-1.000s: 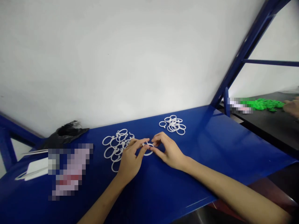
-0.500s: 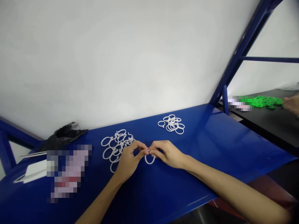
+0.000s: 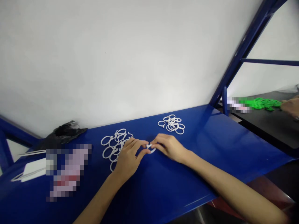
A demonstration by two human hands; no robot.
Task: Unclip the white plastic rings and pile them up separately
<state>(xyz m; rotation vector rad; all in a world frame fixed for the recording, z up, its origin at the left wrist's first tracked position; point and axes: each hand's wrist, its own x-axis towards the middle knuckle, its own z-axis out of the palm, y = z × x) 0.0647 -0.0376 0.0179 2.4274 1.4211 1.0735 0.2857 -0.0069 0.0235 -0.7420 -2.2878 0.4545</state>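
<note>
Between the fingertips of my left hand (image 3: 132, 155) and my right hand (image 3: 169, 147) is a white plastic ring (image 3: 153, 151), pinched from both sides above the blue table. It is tilted, and fingers cover part of it. My left hand is closed on its left side, my right hand on its upper right. Just left of my left hand lies a pile of white rings (image 3: 107, 152), several of them with a small knob or open ends; my hand hides some. A smaller heap of white rings (image 3: 171, 126) rests farther back, beyond my right hand.
A black plastic bag (image 3: 58, 135) lies at the table's back left, near a white card-like item (image 3: 35, 169) and a blurred-out pinkish packet (image 3: 72, 168). Blue frame posts (image 3: 233, 62) rise at right. Beyond, another person's hand (image 3: 291, 105) is beside green pieces (image 3: 266, 103) on a black table.
The ring has turned from hanging upright to lying flatter between my fingers. My right hand has shifted slightly up, with the ring still gripped by both hands.
</note>
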